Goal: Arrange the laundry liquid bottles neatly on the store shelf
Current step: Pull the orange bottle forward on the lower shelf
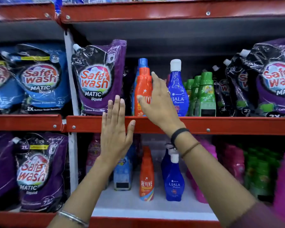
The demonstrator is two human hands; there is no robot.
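Observation:
An orange Revive bottle (143, 89) stands on the middle shelf (220, 125), with a blue-capped bottle (142, 63) behind it. My right hand (158, 102) is spread open around the orange bottle's right side, thumb across its label, fingers near its neck. A blue Ujala bottle (178, 92) with a white cap stands just right of that hand, then several green bottles (202, 94). My left hand (115, 129) is flat and open in front of the shelf's red edge, holding nothing. A purple Safe Wash pouch (97, 79) stands to the left.
Blue Safe Wash pouches (40, 79) fill the left bay and dark purple pouches (270, 79) the far right. The lower shelf (138, 213) holds another Revive bottle (146, 176), a Ujala bottle (173, 180), pink bottles (233, 162), green bottles (258, 171) and purple pouches (36, 175).

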